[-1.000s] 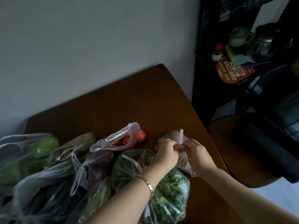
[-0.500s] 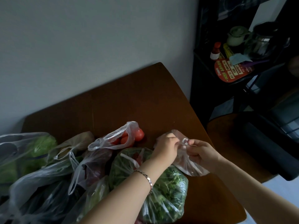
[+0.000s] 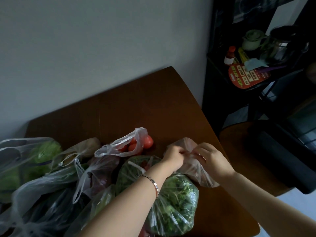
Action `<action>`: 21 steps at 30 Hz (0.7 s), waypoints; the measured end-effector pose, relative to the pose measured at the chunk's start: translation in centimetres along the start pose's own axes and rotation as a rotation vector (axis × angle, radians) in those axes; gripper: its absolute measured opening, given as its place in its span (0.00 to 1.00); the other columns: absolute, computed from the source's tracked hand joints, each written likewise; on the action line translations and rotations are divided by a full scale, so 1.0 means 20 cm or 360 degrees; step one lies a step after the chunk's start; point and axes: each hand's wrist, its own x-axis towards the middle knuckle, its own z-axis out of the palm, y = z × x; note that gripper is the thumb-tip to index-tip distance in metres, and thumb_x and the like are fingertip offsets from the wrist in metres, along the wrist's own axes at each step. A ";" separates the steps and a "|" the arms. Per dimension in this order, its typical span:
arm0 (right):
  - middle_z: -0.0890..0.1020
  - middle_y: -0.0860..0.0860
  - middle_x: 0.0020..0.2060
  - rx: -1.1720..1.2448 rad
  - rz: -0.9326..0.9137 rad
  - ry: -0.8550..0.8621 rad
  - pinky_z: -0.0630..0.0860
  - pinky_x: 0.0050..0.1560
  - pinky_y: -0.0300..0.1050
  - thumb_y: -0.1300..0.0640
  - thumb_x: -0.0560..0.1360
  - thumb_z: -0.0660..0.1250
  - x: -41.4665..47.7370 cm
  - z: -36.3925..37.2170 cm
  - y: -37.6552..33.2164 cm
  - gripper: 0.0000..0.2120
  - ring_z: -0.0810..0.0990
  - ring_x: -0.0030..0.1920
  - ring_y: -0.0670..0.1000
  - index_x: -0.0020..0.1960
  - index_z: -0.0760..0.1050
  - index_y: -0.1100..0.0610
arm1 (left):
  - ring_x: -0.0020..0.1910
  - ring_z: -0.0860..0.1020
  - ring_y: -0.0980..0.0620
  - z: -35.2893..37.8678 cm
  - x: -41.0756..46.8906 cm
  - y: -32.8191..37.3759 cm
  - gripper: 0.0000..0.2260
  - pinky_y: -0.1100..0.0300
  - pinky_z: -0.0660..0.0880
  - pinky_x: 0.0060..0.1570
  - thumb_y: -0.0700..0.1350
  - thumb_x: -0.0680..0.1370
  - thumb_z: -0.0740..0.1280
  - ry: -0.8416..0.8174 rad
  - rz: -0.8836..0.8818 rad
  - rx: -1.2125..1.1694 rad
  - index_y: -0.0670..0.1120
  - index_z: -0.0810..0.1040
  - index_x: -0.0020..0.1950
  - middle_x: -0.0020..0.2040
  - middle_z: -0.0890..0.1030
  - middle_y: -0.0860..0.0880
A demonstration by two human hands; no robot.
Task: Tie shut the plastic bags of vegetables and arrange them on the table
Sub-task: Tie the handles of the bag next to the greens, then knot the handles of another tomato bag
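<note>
Pinching the small bag in left grip and right grip by the right edge of the desk, pull both ends slowly for a tight knot.

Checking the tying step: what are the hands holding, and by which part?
Both the left hand and right hand pinch the small clear bag at its gathered top.

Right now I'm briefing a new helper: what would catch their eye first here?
The left hand and right hand pinch the top of a small bag near the table's right edge. Left of them, red tomatoes show in an open bag beside a heap of greens bags.
</note>
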 end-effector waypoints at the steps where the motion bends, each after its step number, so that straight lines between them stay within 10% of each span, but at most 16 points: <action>1: 0.80 0.54 0.39 -0.0093 -0.0045 -0.0033 0.79 0.39 0.45 0.61 0.68 0.71 0.01 -0.01 -0.01 0.03 0.80 0.39 0.54 0.41 0.81 0.59 | 0.57 0.77 0.46 0.00 0.00 0.00 0.11 0.59 0.72 0.52 0.41 0.78 0.62 -0.0005 0.0005 0.0014 0.42 0.80 0.57 0.56 0.81 0.42; 8: 0.72 0.49 0.43 -0.0023 0.0007 -0.0443 0.64 0.49 0.43 0.45 0.74 0.47 -0.01 -0.01 -0.05 0.21 0.64 0.46 0.48 0.44 0.75 0.54 | 0.54 0.79 0.47 0.00 0.01 0.01 0.11 0.60 0.73 0.50 0.38 0.77 0.60 0.0132 0.0109 0.0244 0.42 0.81 0.53 0.53 0.82 0.43; 14: 0.74 0.50 0.36 0.0181 -0.0011 -0.0273 0.66 0.47 0.42 0.51 0.76 0.54 -0.12 0.00 -0.06 0.16 0.66 0.41 0.44 0.35 0.73 0.56 | 0.57 0.78 0.49 0.02 0.02 -0.03 0.10 0.65 0.70 0.53 0.35 0.76 0.62 0.0199 0.0018 0.0163 0.40 0.83 0.50 0.54 0.82 0.44; 21: 0.76 0.46 0.45 -0.0110 0.0216 -0.0687 0.69 0.60 0.47 0.50 0.77 0.57 0.02 -0.06 -0.19 0.10 0.74 0.52 0.49 0.50 0.75 0.52 | 0.54 0.76 0.48 -0.15 -0.05 -0.10 0.11 0.62 0.68 0.51 0.38 0.78 0.59 0.0350 0.0269 0.0491 0.43 0.80 0.51 0.55 0.76 0.47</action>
